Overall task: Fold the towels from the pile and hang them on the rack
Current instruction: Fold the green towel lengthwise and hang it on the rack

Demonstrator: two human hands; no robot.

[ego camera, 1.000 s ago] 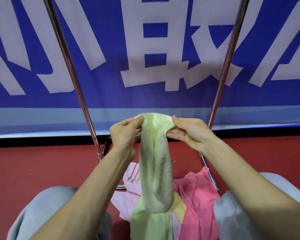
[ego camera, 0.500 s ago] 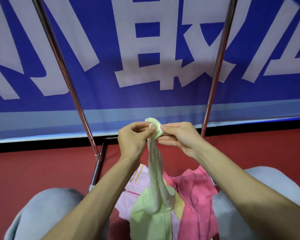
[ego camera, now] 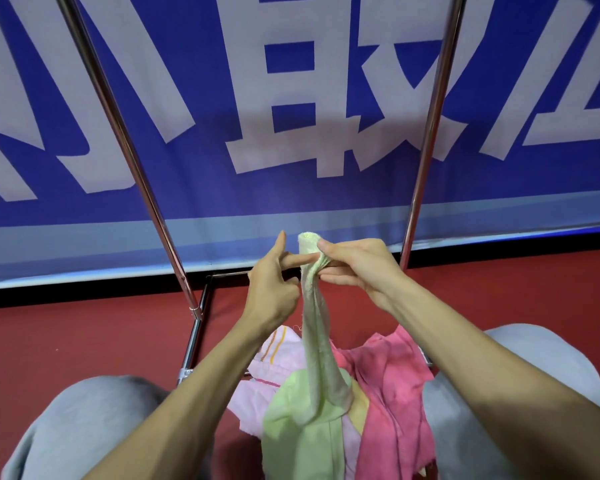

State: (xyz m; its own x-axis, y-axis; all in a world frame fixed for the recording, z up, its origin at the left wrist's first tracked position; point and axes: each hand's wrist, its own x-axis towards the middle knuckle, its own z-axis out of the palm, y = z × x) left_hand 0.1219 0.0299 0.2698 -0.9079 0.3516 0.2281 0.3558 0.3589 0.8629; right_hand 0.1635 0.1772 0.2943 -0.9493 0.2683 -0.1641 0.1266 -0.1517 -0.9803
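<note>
One green towel (ego camera: 314, 341) hangs bunched, its top pinched by right hand (ego camera: 357, 265) fingers. Left hand (ego camera: 271, 289) released, index touching it.

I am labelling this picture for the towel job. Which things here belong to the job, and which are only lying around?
Belong to the job:
green towel, pinched at its top by the right hand
left hand, index finger touching it
towel pile below
rack

Only around:
blue banner
red floor
grey trousers
</note>
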